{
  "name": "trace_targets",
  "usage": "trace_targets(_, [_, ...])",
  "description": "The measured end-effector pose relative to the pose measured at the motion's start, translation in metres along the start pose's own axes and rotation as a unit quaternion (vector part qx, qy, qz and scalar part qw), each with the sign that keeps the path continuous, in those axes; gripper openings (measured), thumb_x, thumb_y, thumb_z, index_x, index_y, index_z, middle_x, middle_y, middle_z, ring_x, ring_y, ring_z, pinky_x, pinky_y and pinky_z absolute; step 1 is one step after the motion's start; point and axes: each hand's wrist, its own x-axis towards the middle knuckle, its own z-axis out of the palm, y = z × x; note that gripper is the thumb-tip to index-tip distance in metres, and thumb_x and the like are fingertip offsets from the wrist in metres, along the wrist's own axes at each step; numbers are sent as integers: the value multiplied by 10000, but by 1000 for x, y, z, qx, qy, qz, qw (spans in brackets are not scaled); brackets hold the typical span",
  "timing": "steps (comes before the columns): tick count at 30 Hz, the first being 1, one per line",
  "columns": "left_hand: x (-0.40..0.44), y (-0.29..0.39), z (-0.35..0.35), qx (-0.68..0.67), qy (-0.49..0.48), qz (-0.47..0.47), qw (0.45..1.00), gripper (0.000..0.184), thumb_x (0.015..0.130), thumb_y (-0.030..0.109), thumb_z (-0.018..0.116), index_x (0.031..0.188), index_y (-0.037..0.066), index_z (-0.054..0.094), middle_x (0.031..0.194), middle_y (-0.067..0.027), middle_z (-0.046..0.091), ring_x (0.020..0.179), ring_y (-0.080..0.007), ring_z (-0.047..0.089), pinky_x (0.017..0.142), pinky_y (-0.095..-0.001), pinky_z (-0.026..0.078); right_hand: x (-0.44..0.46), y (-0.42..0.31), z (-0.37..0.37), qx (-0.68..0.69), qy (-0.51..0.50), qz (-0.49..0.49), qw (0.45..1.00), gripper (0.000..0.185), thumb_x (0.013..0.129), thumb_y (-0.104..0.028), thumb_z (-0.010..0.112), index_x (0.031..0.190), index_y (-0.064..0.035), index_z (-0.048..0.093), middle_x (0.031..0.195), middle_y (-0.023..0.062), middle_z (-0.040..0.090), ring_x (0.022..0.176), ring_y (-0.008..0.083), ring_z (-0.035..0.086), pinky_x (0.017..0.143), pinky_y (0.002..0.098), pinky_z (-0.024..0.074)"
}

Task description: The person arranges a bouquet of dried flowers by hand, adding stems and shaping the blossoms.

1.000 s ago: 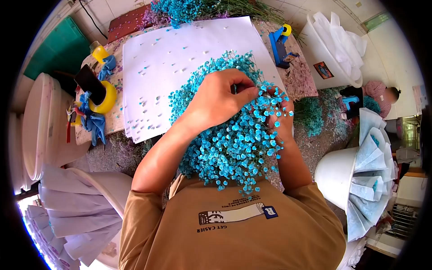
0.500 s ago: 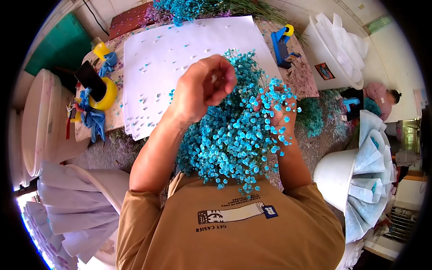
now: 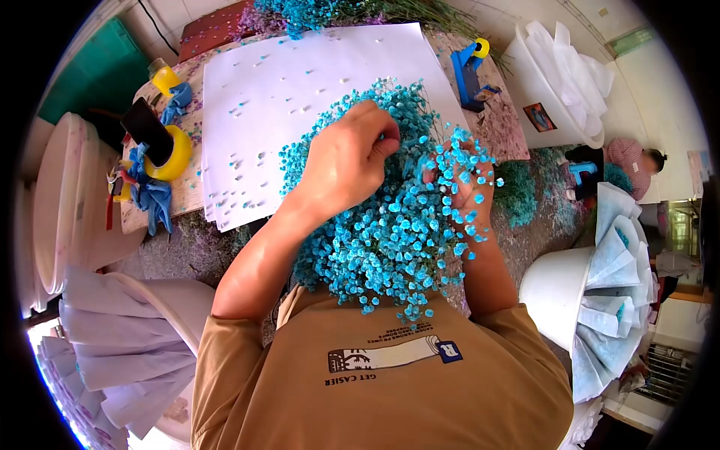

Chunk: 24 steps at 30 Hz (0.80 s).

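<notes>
A large bunch of blue baby's breath (image 3: pixel 382 232) fills the space in front of my chest, its heads hanging toward me. My right hand (image 3: pixel 470 191) grips this bunch from the right side, and blossoms cover part of its fingers. Over the upper left of the flowers, my left hand (image 3: pixel 346 159) is closed with fingers curled and thumb pressed in. Whatever it may hold does not show. Under the bunch's far side, white paper sheets (image 3: pixel 262 82) lie on the table, dotted with loose blue and pale blossoms.
A blue tape dispenser (image 3: pixel 469 79) sits at the table's right. A phone (image 3: pixel 147 129) leans on a yellow stand at left. More flowers (image 3: pixel 300 16) lie at the back. Paper-wrapped bundles (image 3: pixel 127 330) stand in tubs either side. Another person (image 3: pixel 634 161) is farther right.
My left hand has shifted slightly right and turned back-up, its fingers closing down onto the flowers. More blossoms now show left of it. My right hand stays in place.
</notes>
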Motion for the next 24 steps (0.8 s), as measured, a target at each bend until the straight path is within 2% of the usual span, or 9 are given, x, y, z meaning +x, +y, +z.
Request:
trace_targets(1, [-1,1,-3,-1,-1,0,1000,76,877,79,665,928,30,637,874,-110,624,768,-300,648,680,-414,504,0,-1,2,12,28,14,999,287,967,-111,611,1228,-11,546,966,153,661,776,270,683,683,400,573])
trace_targets(2, [-2,8,-10,-103,-23,-86,991,67,907,68,637,948,20,614,862,-88,616,765,-237,627,676,-374,492,-5,-10,15,-162,36,-18,986,305,998,-160,537,1268,-20,516,953,172,663,786,277,676,688,403,559])
trace_targets(3, [-3,12,-14,-203,-45,-170,963,59,937,56,609,969,11,591,850,-66,608,763,-173,606,673,-334,479,-4,-8,11,-161,37,-17,986,305,998,-160,537,1268,-20,516,953,172,663,786,277,676,688,403,559])
trace_targets(4, [-4,13,-14,-312,-42,-155,936,52,973,46,551,994,2,570,840,-31,581,790,-99,527,697,-262,437,-2,-6,6,-76,25,1,997,328,996,-164,545,1286,-19,500,959,177,665,795,277,675,689,402,558])
trace_targets(7, [-8,26,-16,-432,-91,-178,880,67,970,20,511,1009,3,563,840,-22,592,793,-108,529,727,-257,430,-3,-3,3,14,35,16,999,431,963,-142,624,1335,-8,453,977,182,673,807,270,676,688,386,557])
trace_targets(9, [-9,21,-17,-424,-142,-167,879,113,942,16,546,1037,8,608,938,-52,635,882,-121,565,792,-268,454,-4,-1,2,-46,-20,-40,998,505,931,-125,684,1356,1,440,990,176,676,833,270,685,710,387,569])
trace_targets(11, [-8,28,-18,-248,-187,-148,939,147,920,23,562,1042,-1,641,926,-52,634,880,-141,580,794,-280,471,-4,-1,2,-43,-2,-26,999,509,928,-125,691,1354,9,446,1000,173,677,846,267,689,726,392,576])
trace_targets(18, [-8,31,-3,-77,-109,-42,990,242,797,37,694,1036,-3,671,883,-150,612,787,-277,631,702,-365,517,-2,-5,4,-53,37,-2,998,356,932,-78,669,1246,42,551,1036,140,669,875,233,693,776,370,589])
trace_targets(24, [-12,28,2,9,-77,-4,997,186,776,38,720,957,23,678,875,-135,610,771,-342,645,660,-408,524,3,7,-6,-19,26,-13,999,345,931,-52,663,1250,38,568,1080,127,654,920,207,678,792,363,587])
